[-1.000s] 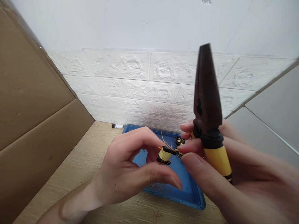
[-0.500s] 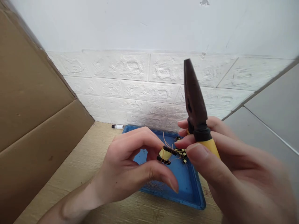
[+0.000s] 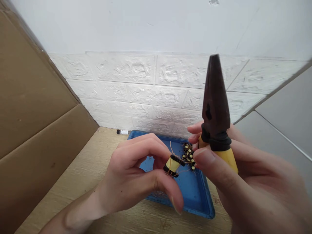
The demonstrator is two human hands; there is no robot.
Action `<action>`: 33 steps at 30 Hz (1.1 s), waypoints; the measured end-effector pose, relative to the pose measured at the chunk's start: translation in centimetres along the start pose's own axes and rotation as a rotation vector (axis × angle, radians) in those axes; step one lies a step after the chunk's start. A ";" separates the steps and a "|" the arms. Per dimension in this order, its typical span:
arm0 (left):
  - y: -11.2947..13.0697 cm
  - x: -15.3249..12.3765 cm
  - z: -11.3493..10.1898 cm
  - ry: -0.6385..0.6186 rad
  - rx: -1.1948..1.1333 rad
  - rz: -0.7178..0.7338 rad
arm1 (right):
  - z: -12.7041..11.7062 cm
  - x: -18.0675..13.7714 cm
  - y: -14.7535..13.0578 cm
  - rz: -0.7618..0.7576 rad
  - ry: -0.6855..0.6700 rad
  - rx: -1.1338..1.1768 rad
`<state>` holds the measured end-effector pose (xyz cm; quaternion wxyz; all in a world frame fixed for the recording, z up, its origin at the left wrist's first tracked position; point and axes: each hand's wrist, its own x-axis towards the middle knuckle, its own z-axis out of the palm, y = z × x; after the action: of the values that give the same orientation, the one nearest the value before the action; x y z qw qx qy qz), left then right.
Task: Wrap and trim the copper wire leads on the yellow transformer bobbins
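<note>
Between the thumb and fingers of my left hand (image 3: 138,172) is a small transformer coil (image 3: 172,165), wrapped in yellow tape with black ends. Thin copper wires stick out from both of its ends. My right hand (image 3: 246,172) grips pliers (image 3: 216,97) by their yellow handles, with the dark jaws pointing up and pressed together. The pliers stand to the right of the coil, apart from it. Beneath both hands lies a blue tray (image 3: 195,208), partly covered by my left hand. More small yellow-and-black coils (image 3: 188,154) are heaped at its right side.
Loose wire scraps (image 3: 158,194) lie in the near part of the tray. A small bottle with a black cap (image 3: 122,132) lies behind the tray on the wooden table (image 3: 80,165). Cardboard (image 3: 44,97) stands at the left, a white brick-pattern wall (image 3: 141,71) behind.
My right hand has turned the pliers, moving their jaws to the right and more upright. The coil has tipped slightly and sunk a little in my left hand.
</note>
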<state>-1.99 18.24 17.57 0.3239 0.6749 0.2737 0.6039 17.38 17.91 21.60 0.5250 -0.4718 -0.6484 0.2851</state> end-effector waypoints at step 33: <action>-0.4 0.0 0.1 0.001 0.013 0.007 | 0.5 -0.7 0.3 0.098 0.084 0.155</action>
<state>-1.92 18.51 17.24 0.3174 0.6777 0.2753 0.6035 17.03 17.47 20.98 0.5722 -0.4725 -0.5780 0.3396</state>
